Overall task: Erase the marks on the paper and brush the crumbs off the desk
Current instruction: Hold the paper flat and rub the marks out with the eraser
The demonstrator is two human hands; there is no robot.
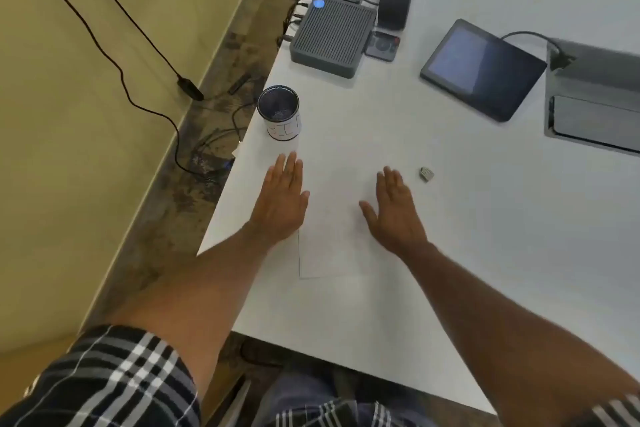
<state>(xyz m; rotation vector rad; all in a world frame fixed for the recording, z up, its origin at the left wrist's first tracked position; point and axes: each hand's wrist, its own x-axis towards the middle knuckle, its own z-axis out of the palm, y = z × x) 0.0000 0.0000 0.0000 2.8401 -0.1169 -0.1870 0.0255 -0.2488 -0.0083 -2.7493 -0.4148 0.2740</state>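
Both hands, left and right, lie flat, fingers straight, on the paper.

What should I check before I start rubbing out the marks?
1. Paper lies flat on the desk: ok.
2. Left hand is flat on the paper's left edge to steady it: ok.
3. Right hand is free to pick something up: ok, it lies open and holds nothing.
4. Eraser is close by: ok, it lies just past the right hand's fingertips, not yet held.
5. Marks can be seen on the paper: cannot tell, the sheet looks blank from here.
6. Cup stands clear of the paper: ok.
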